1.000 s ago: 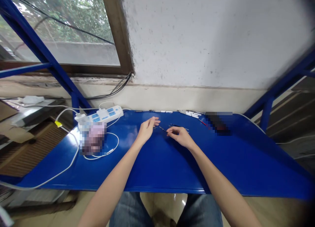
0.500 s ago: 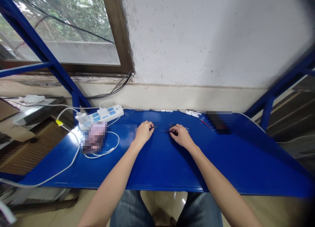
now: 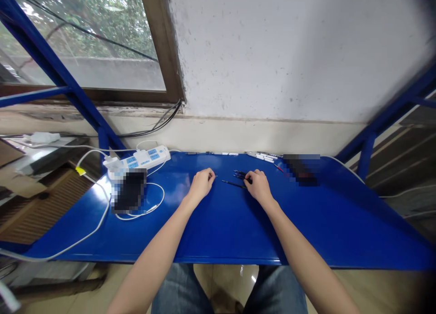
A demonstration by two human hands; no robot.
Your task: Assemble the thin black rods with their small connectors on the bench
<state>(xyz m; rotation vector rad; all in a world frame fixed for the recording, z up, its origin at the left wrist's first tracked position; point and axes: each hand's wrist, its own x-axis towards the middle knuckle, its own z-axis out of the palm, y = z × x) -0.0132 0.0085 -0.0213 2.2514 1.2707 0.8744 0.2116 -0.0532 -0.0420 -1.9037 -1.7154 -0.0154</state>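
Rightward, the right hand (image 3: pixel 259 186) has slid to a small cluster of thin black rods (image 3: pixel 240 174), its fingers curled against them. The left hand (image 3: pixel 202 183) lies curled too; neither grip can be told. One lone rod (image 3: pixel 233 183) lies between the hands on the blue bench (image 3: pixel 327 223).

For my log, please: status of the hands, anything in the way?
Left hand on blue table, empty-looking. Right hand touching bunch of thin black rods; one more rod between hands. White power strip left, apart from hands.

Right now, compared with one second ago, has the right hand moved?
Yes. The right hand has moved to the right, farther from the power strip.
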